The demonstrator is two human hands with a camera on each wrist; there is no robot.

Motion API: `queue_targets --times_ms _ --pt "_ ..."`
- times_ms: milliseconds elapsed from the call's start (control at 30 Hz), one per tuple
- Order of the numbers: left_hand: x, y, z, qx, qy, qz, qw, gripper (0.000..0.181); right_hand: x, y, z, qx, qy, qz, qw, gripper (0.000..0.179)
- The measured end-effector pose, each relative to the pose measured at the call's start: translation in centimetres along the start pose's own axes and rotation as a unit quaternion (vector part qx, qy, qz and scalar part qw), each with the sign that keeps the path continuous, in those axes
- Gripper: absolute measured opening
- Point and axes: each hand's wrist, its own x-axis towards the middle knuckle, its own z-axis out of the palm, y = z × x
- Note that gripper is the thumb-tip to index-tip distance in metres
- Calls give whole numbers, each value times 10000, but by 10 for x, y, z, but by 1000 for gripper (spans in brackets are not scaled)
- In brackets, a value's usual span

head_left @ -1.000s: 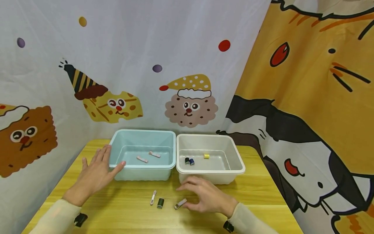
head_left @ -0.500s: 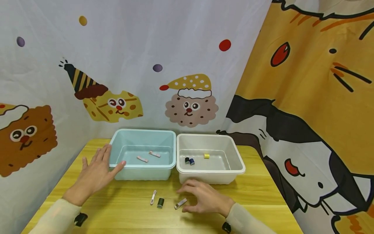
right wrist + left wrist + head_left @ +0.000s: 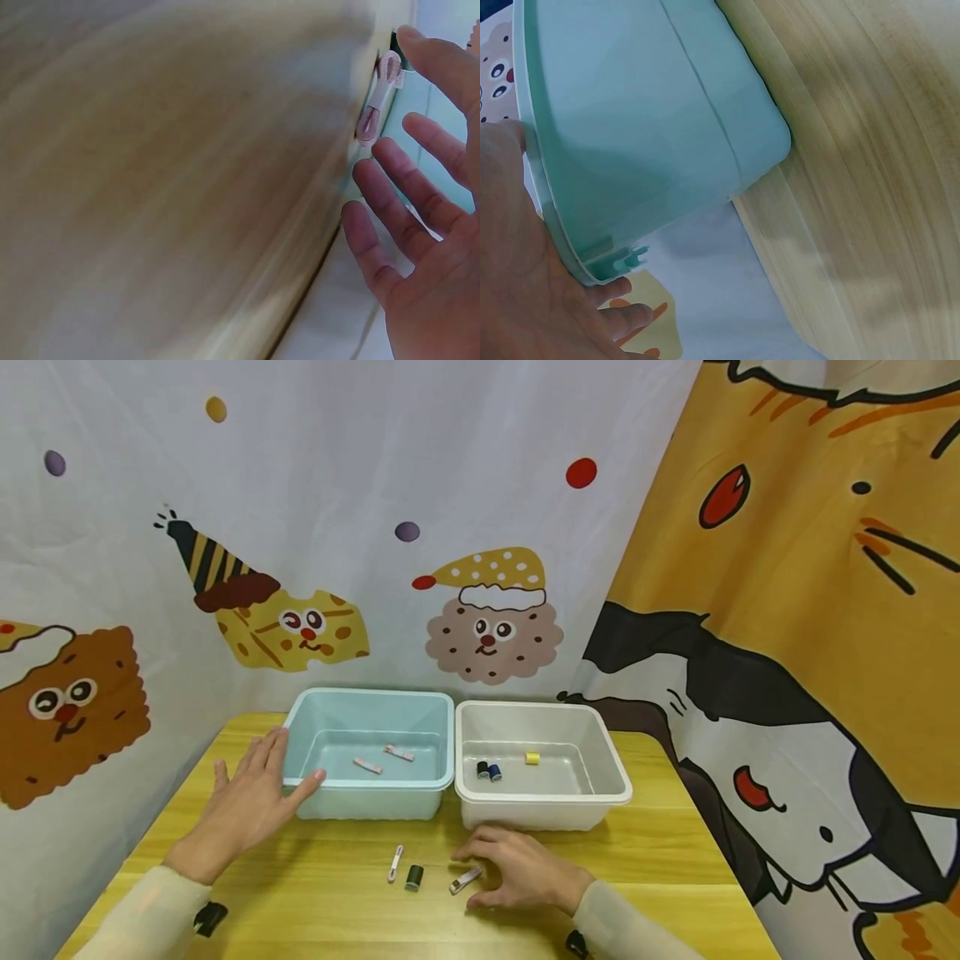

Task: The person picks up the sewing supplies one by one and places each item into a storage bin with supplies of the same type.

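Cartoon cloth (image 3: 330,485) backs our table (image 3: 337,922), where we seem at pick-up: our right hand (image 3: 525,867)'s parted, empty fingers flank the nail clipper (image 3: 466,881) before the white bin (image 3: 542,798); a pinch is called for. Our left hand (image 3: 243,810), fingers straight, touches the blue bin (image 3: 378,786).

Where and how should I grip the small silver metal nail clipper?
Probably pinch the silver nail clipper by its long sides at mid-length, coming from the right: it is slim, lies diagonally on the wooden table, and the right hand is just to its right.
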Motion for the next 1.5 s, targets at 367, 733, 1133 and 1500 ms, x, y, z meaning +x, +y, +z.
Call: queue_targets --times_ms 367,733,1133,1500 --pt "5 -1 -4 34 72 62 9999 117 5 4 2 -53 -36 262 9996 60" --pt "10 2 -8 24 76 127 9999 118 6 7 0 134 86 279 9995 41" --pt "2 -2 -1 -45 1 62 10000 119 6 6 6 332 -56 236 9992 27" --pt "1 -2 1 -37 21 43 10000 118 4 5 9 410 112 -32 9991 11"
